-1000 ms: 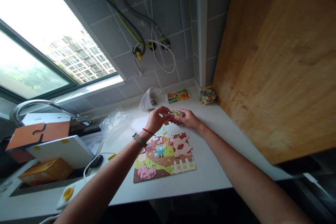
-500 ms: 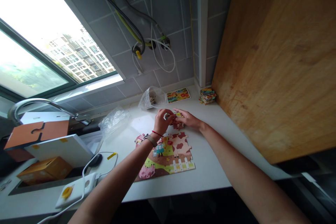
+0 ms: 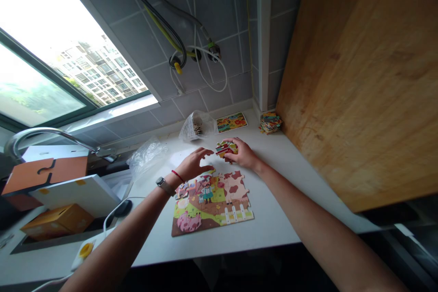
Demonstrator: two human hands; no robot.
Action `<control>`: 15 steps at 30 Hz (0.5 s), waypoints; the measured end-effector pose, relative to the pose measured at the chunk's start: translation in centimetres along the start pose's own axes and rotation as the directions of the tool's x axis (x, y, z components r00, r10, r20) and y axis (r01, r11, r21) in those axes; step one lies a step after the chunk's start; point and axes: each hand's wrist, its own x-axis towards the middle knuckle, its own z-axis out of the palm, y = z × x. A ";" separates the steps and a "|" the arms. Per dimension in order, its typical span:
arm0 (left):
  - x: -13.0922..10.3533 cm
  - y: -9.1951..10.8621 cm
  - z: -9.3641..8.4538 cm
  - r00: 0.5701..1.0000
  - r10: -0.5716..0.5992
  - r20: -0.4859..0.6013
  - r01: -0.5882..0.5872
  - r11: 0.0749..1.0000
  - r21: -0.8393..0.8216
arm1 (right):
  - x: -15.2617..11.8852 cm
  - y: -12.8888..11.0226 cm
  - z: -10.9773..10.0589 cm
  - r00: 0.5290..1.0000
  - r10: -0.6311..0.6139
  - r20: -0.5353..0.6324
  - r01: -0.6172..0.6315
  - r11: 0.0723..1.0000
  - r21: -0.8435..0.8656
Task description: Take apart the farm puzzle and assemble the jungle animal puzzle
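A partly joined jigsaw puzzle [image 3: 214, 205] with a farm picture lies on the white counter: a pink pig, a spotted cow and a white fence show on it. Beyond its far edge, my right hand [image 3: 243, 155] grips a small stack of puzzle pieces [image 3: 226, 149], thumb on the near side. My left hand [image 3: 195, 164] hovers over the far left part of the puzzle, thumb and fingers apart, with nothing visible between them. A watch and a red string circle the left wrist.
At the back stand a clear bag [image 3: 197, 127] with pieces inside, a picture card [image 3: 232, 122] and another stack of pieces [image 3: 270, 123]. Crumpled plastic [image 3: 147, 157] lies left, near boxes [image 3: 58, 220], a faucet [image 3: 51, 131] and a white cable. A wooden panel [image 3: 356, 86] rises at right.
My left hand has come away from the stack, moving left and toward me, and its fingers have opened. My right hand stays on the stack, which now shows more clearly.
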 end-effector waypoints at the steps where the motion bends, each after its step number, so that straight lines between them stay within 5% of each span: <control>1: -0.5 -0.4 -0.4 0.998 -0.023 0.054 0.022 0.999 0.023 | 0.0 -0.2 0.0 1.000 -0.019 0.010 0.019 1.000 -0.017; 5: -1.6 -1.4 -0.6 0.973 -0.144 0.179 0.143 0.990 0.023 | -0.4 -0.9 0.2 0.993 -0.062 0.102 0.067 0.997 -0.047; 11: -0.7 -1.7 0.1 0.964 -0.213 0.162 0.213 0.977 0.019 | -0.9 -1.0 0.2 0.970 -0.052 0.237 0.086 0.987 -0.135; 15: -0.4 -2.0 -0.7 0.962 -0.241 0.128 0.243 0.970 0.003 | -1.1 -0.9 0.3 0.974 -0.006 0.225 0.047 0.983 -0.178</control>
